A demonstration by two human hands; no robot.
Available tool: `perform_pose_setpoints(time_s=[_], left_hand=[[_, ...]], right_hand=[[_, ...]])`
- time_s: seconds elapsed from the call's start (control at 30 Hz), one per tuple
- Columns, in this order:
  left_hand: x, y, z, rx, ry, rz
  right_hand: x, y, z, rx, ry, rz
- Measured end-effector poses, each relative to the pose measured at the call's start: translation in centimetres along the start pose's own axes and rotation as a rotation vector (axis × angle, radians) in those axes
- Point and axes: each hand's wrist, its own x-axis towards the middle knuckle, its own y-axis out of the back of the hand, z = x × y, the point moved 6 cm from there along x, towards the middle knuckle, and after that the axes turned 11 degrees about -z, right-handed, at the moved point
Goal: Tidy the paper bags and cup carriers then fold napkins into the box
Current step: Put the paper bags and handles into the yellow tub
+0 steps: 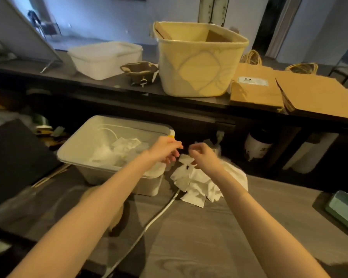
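Both hands hover over the napkins [197, 183] beside the box [100, 167]: left hand [165, 150] loose and empty, right hand [202, 155] pinching a corner, we judge (blur hides the grip). We should lift one sheet only and match its edges.

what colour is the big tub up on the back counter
Pale yellow with faint lighter curved streaks on its side: the big tub, seen in the head view.

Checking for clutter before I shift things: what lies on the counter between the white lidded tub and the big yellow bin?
In the head view, one crumpled brown cup carrier sits between the white lidded tub and the yellow bin; otherwise the counter there is bare.
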Motion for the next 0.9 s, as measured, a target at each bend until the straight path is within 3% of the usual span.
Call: perform_pose_setpoints(time_s=[0.13, 0.33, 0.5, 0.9], left_hand=[[-3.6, 4.8, -2.9, -0.035, 0.081, 0.188], [-10.4, 12.0, -8.1, -0.317, 0.201, 0.574], [-12.6, 12.7, -11.6, -0.362, 0.343, 0.533], [-10.4, 15.0, -12.9, -0.322, 0.248, 0.599]], right_hand=[[1.0, -3.7, -0.5, 0.200, -0.072, -0.047], [1.9, -8.0, -0.1, 0.325, -0.234, -0.021], [2.6, -11.2, 1.6, 0.524, -0.223, 0.011], [3.6, -11.3, 1.2, 0.747, -0.194, 0.018]])
